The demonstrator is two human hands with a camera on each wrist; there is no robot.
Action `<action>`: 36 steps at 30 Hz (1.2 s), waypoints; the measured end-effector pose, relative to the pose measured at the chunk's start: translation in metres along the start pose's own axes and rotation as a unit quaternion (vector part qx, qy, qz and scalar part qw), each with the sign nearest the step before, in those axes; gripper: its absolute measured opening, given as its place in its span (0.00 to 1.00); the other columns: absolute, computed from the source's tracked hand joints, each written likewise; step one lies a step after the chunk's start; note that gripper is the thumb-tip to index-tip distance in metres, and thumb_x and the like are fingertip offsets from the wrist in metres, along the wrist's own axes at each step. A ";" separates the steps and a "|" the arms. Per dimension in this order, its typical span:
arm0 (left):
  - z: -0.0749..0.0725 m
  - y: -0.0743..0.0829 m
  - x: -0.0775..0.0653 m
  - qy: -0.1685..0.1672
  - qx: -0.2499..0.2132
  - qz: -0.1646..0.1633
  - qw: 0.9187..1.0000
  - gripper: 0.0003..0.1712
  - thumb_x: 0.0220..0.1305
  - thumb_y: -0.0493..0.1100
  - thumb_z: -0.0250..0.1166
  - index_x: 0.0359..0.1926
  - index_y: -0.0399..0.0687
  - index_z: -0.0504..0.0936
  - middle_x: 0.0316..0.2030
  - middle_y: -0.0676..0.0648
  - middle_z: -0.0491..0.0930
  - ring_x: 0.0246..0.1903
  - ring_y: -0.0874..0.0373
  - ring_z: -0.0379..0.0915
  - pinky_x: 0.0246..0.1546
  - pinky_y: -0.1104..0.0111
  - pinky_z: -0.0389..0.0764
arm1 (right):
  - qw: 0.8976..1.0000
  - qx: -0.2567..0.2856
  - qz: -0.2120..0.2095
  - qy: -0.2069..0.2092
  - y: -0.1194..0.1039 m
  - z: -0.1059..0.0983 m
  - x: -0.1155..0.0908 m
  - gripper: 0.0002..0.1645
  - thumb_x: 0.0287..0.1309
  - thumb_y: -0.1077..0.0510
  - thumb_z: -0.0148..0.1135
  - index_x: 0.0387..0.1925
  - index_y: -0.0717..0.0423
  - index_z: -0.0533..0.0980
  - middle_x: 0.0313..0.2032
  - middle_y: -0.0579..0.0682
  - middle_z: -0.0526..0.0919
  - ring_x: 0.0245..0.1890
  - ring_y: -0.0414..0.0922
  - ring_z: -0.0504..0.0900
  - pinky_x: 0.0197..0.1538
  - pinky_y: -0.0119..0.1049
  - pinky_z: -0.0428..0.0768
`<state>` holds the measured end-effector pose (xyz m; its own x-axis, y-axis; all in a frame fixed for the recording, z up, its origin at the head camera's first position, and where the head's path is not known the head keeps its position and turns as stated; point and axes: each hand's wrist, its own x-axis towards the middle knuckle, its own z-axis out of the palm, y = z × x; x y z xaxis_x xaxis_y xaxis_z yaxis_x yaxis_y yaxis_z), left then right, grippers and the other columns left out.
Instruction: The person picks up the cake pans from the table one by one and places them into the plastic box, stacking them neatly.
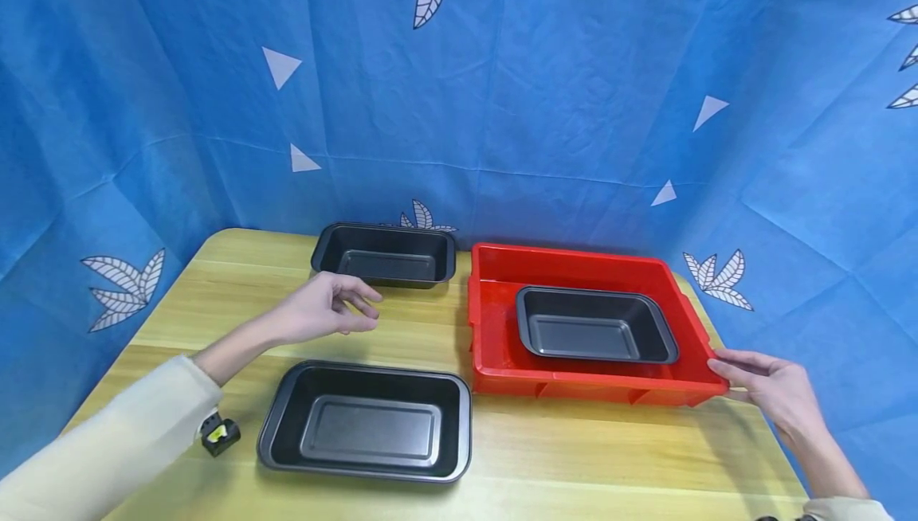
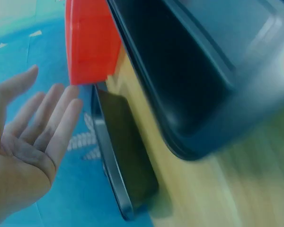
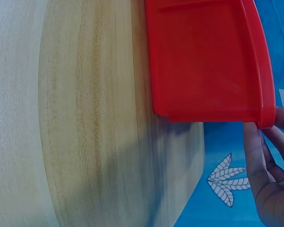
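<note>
The right hand (image 1: 778,393) pinches the bin (image 1: 610,388) at its near right corner, thumb and fingers closed on the red rim. The bin stretches away from that grip to the left and back; whether the gripped corner is raised off the table (image 1: 574,457) cannot be told. Inside the bin, left of the grip and a little farther back, sits the inner pan (image 1: 584,338), dark and upright.

Well to the left of the grip, past the bin, the left hand (image 1: 335,307) hangs above the table, fingers loosely bent, thumb apart from them, holding nothing. Just beyond this hand stands the far pan (image 1: 390,268); nearer the person and slightly to its right stands the near pan (image 1: 369,429), largest in the head view, close to the bin's near left corner. Both pans are upright. Behind everything hangs a blue cloth (image 1: 574,107) with white leaves and triangles.
</note>
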<state>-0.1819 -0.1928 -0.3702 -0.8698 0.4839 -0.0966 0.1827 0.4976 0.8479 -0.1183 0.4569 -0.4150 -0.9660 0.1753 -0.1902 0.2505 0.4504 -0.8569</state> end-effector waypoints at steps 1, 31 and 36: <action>-0.002 -0.003 -0.003 0.000 0.005 0.001 1.000 0.23 0.67 0.43 0.74 0.59 0.37 0.84 0.49 0.38 0.90 0.45 0.53 0.89 0.41 0.66 0.89 | 1.000 0.003 0.001 -0.001 0.000 0.000 0.000 0.08 0.68 0.51 0.72 0.45 0.31 0.89 0.36 0.17 0.84 0.36 0.24 0.88 0.40 0.29 0.90; 0.003 -0.068 -0.053 -0.023 0.137 0.020 0.990 0.16 0.58 0.43 0.80 0.47 0.48 0.90 0.44 0.51 0.91 0.42 0.64 0.82 0.41 0.71 0.85 | 1.000 0.018 0.002 -0.009 -0.001 0.000 0.001 0.09 0.68 0.53 0.72 0.45 0.34 0.90 0.36 0.19 0.86 0.36 0.26 0.89 0.39 0.27 0.89; 0.007 -0.072 -0.053 -0.018 0.143 0.011 0.990 0.16 0.56 0.43 0.80 0.46 0.49 0.90 0.39 0.55 0.89 0.42 0.64 0.80 0.40 0.71 0.82 | 1.000 0.010 0.001 -0.008 -0.001 0.001 0.001 0.09 0.68 0.52 0.72 0.46 0.34 0.90 0.36 0.19 0.85 0.36 0.25 0.88 0.40 0.28 0.89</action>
<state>-0.1459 -0.2498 -0.4298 -0.8481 0.5197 -0.1037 0.3275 0.6678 0.6684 -0.1192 0.4560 -0.4147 -0.9663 0.1626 -0.1994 0.2514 0.4331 -0.8656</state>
